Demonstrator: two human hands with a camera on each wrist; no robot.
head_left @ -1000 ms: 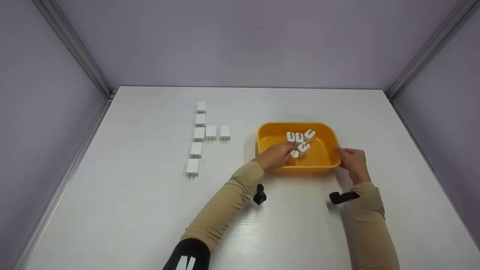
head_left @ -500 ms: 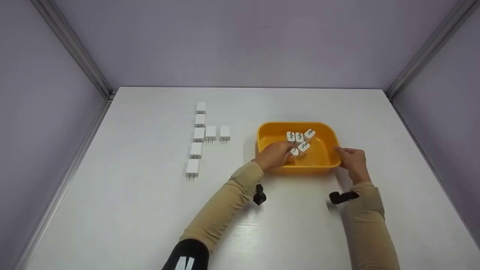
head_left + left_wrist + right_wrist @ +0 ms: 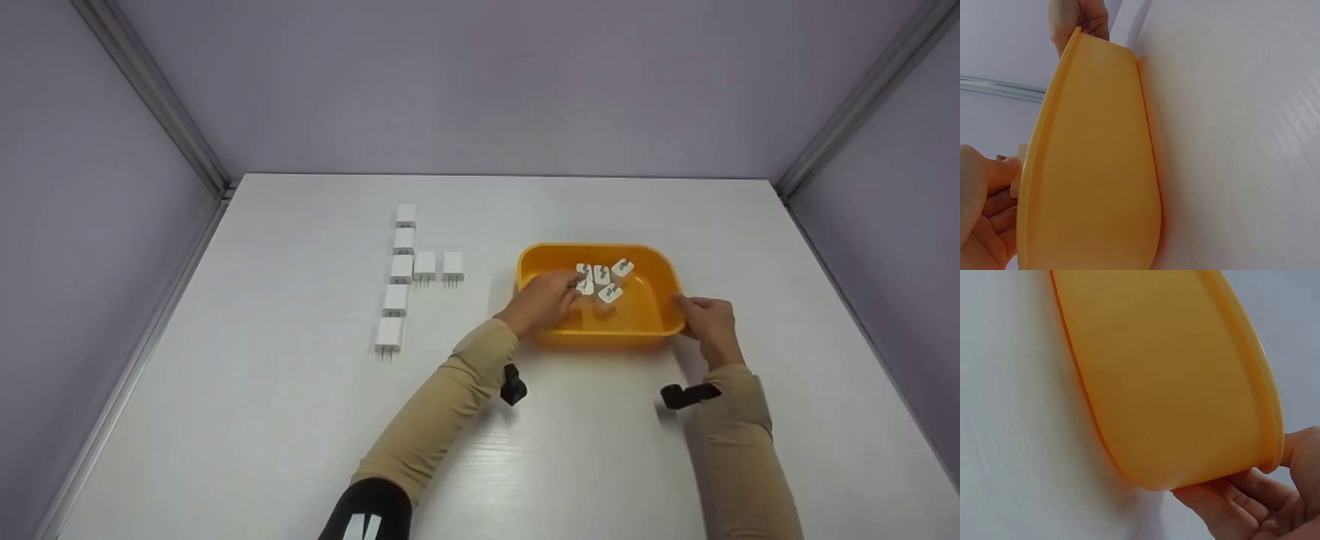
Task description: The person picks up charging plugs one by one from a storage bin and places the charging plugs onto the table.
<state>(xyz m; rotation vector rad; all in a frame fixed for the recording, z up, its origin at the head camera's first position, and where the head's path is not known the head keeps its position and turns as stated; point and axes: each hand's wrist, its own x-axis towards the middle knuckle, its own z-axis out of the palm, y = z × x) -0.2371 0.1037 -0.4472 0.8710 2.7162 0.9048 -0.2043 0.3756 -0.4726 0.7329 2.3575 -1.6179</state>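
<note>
You have both hands at the orange tray (image 3: 637, 311).
Your right hand (image 3: 709, 328) grips its near right end; your left hand (image 3: 541, 301) pinches 1 white plug (image 3: 586, 288) inside, with 4 other plugs (image 3: 611, 293) just right of it and beyond.

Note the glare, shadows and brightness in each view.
Head: pale glare on the table between the left sleeve and right sleeve, a dark shadow along the right sleeve's inner side; left wrist: brighter, turned sideways, orange tray evenly lit; right wrist: dimmer, soft shadow on the table beside the tray.
</note>
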